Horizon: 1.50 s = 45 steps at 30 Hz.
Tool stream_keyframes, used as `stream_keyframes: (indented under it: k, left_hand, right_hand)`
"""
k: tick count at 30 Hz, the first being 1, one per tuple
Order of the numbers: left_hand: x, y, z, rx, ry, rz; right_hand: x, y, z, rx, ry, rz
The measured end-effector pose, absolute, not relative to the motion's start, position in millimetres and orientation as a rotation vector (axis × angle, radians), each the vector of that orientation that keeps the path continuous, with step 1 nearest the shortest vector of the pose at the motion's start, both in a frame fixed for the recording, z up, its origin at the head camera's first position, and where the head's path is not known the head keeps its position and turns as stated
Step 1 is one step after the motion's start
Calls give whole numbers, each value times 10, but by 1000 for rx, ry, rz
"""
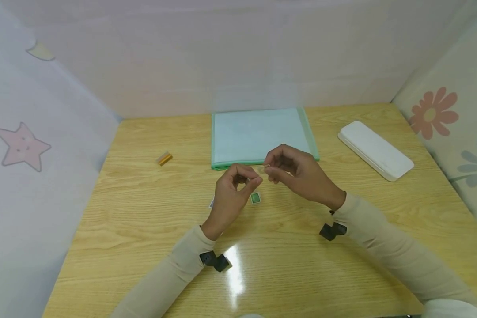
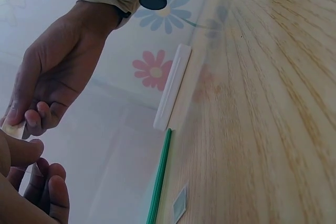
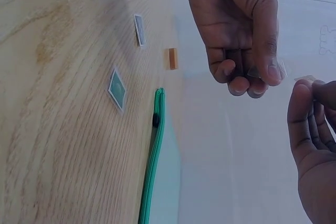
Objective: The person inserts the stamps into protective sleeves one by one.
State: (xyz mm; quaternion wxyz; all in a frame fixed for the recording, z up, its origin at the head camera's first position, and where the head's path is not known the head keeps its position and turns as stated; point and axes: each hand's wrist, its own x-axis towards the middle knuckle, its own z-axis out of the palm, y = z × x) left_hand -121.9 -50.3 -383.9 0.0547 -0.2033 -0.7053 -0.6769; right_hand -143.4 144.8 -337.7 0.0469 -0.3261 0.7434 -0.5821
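My left hand [image 1: 232, 194] and right hand [image 1: 298, 174] are raised close together above the table, fingertips nearly meeting. Between the left thumb and fingers is a thin clear piece [image 3: 283, 70], like a bit of film, pinched at its edge. The right hand pinches a small pale, thin piece [image 2: 14, 129] with thumb and forefinger; its kind cannot be made out. Below the hands lies a small green square [image 1: 255, 198] with a white border, flat on the wood. A second small white-edged piece [image 3: 139, 30] lies nearby, mostly hidden behind the left hand in the head view.
Behind the hands lies a pale blue folder [image 1: 258, 134] with green edges. A white case [image 1: 375, 150] is at the back right of the wooden table [image 1: 282, 274]. A small orange-brown block [image 1: 164, 158] sits to the left. Printed pale walls enclose the back and sides.
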Motion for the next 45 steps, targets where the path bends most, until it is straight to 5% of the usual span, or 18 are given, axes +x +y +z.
stream_keyframes:
  k: [31,45]
  left_hand:
    - [-1213,-510,-3822,-615,-2112,-1976]
    - [-1194,-527,-3841,-642,-2105,-2087]
  right_hand:
    - [-1468,1364,-3315,-1034,2318,-1670]
    - [-1529,1401,-3276,-1253,2571,-1349]
